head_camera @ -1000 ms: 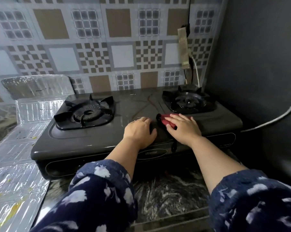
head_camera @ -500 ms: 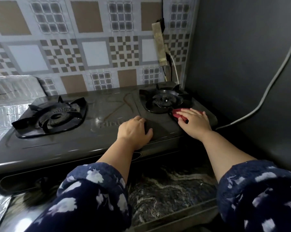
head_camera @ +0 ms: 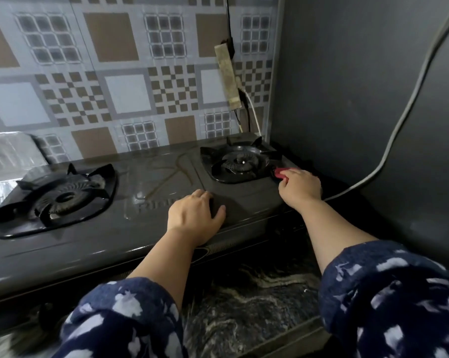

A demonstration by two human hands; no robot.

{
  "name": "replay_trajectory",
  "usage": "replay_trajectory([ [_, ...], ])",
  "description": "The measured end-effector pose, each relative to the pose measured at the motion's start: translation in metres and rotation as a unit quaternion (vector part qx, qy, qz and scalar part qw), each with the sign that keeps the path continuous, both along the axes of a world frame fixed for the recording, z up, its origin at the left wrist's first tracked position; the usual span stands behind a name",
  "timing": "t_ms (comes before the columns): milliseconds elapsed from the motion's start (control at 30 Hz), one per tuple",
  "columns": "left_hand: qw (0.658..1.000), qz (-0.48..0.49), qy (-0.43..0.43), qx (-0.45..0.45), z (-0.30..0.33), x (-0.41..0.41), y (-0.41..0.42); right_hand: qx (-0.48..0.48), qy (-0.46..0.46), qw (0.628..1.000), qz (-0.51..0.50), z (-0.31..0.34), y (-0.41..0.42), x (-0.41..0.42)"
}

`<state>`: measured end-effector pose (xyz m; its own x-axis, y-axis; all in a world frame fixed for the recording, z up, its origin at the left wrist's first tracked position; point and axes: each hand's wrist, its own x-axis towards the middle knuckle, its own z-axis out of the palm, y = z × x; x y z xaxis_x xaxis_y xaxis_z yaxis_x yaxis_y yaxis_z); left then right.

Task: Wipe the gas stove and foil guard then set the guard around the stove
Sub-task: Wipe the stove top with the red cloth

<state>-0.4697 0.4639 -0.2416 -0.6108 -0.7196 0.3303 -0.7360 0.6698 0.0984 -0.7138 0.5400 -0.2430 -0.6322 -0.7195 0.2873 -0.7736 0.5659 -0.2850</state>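
Wiping gas stove [head_camera: 151, 228] | our right hand [head_camera: 299, 187] gripping red cloth [head_camera: 278, 173] has slid to right burner's [head_camera: 240, 162] corner | left hand [head_camera: 193, 218] flat, open, bracing | foil guard [head_camera: 9, 153] unwiped

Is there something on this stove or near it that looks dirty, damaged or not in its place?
Curved wet streaks mark the gas stove top between the burners. The foil guard lies off at the far left, not yet around the stove.
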Motion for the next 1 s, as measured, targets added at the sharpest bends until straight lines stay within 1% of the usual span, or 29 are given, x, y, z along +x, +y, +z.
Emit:
replay_trajectory([
  [100, 1.000, -0.009, -0.003, 0.020, 0.005, 0.000, -0.003, -0.071, 0.017, 0.996, 0.043, 0.001, 0.007, 0.027],
  [233, 0.993, -0.048, -0.014, 0.109, 0.021, 0.015, -0.016, -0.085, 0.000, 0.989, 0.122, 0.002, 0.001, 0.079],
  [400, 0.993, -0.057, -0.038, 0.097, 0.035, 0.068, -0.051, -0.120, -0.106, 0.979, 0.125, 0.020, -0.027, 0.149],
  [500, 0.991, -0.046, -0.059, 0.109, 0.040, 0.107, -0.074, -0.123, -0.103, 0.972, 0.171, 0.025, -0.050, 0.200],
  [567, 0.991, -0.049, -0.085, 0.090, 0.041, 0.130, -0.089, -0.108, -0.084, 0.972, 0.189, 0.025, -0.066, 0.229],
  [667, 0.993, -0.056, -0.089, 0.054, 0.044, 0.158, -0.109, -0.090, -0.073, 0.973, 0.199, 0.017, -0.086, 0.259],
  [733, 0.993, -0.060, -0.090, 0.044, 0.046, 0.171, -0.121, -0.046, -0.068, 0.977, 0.197, 0.008, -0.096, 0.273],
  [833, 0.991, -0.066, -0.101, 0.057, 0.046, 0.184, -0.136, 0.049, -0.035, 0.980, 0.191, -0.002, -0.108, 0.283],
  [933, 0.992, -0.072, -0.081, 0.069, 0.046, 0.190, -0.146, 0.102, -0.023, 0.974, 0.202, -0.001, -0.121, 0.281],
  [1000, 0.993, -0.071, -0.059, 0.075, 0.047, 0.190, -0.151, 0.119, -0.010, 0.972, 0.203, 0.000, -0.129, 0.280],
])
